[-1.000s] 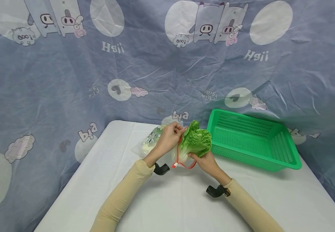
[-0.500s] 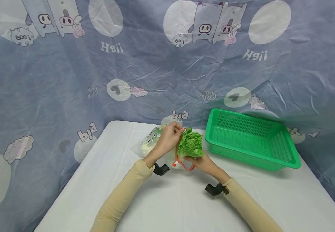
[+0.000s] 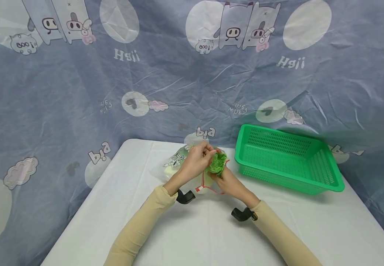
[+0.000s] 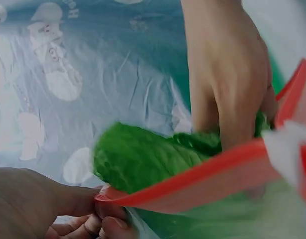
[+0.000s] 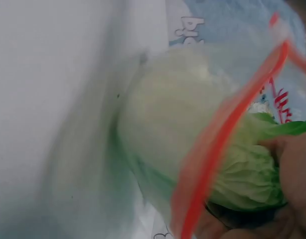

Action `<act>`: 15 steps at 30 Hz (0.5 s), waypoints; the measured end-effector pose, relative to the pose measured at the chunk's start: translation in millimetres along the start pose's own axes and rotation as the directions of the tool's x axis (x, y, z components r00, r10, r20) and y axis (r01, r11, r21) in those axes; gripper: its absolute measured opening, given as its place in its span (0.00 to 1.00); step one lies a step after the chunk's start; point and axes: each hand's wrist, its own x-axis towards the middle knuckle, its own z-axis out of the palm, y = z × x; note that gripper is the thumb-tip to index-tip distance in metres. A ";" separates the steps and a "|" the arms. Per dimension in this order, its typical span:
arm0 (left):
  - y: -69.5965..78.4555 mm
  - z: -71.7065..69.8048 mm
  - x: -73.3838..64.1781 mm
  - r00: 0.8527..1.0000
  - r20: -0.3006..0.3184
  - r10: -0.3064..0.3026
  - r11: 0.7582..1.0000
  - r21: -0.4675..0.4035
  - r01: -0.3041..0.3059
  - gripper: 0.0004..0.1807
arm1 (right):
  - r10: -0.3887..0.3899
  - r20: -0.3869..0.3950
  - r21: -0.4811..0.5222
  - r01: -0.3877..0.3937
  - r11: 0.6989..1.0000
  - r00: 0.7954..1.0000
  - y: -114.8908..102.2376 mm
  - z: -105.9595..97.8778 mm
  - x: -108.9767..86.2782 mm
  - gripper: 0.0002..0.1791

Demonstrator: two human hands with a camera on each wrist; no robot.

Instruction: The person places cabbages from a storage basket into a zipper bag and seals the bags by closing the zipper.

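A clear plastic zip bag with printed figures lies towards the back of the table. Its mouth has a red zip edge. With thumb and fingers my left hand pinches that edge at one corner. The leafy cabbage sits mostly inside the mouth, its pale base seen through the plastic and its green leaves uppermost. My right hand grips the cabbage at the leafy end, fingers reaching into the opening. Farther left in the bag, a whitish-green shape shows through.
A green slotted basket stands at the back right of the white-covered table, close to the right hand. Behind the table hangs a blue-grey printed cloth.
The right hand has moved left and pushed the cabbage down into the bag; less of its leaves shows. The left hand keeps its pinch on the edge, shifting only slightly.
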 end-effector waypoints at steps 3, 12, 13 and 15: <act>5.1 0.1 -2.7 0.999 0.035 0.001 1.000 0.009 -0.002 0.08 | 0.089 -0.064 -0.063 -0.093 0.994 0.994 -1.6 2.1 3.0 0.30; 4.5 2.0 -1.7 0.999 0.047 0.003 0.999 0.046 -0.005 0.06 | 0.244 -0.201 -0.172 -0.279 0.945 0.949 -7.1 14.0 13.5 0.24; 4.0 2.9 -1.4 0.999 0.049 0.007 0.998 0.056 -0.009 0.06 | 0.235 -0.206 -0.179 -0.273 0.945 0.950 -7.7 15.0 14.5 0.24; 3.2 4.4 -1.1 0.998 0.056 0.014 0.998 0.065 -0.017 0.06 | 0.178 -0.190 -0.271 -0.226 0.936 0.965 -8.1 16.8 16.1 0.23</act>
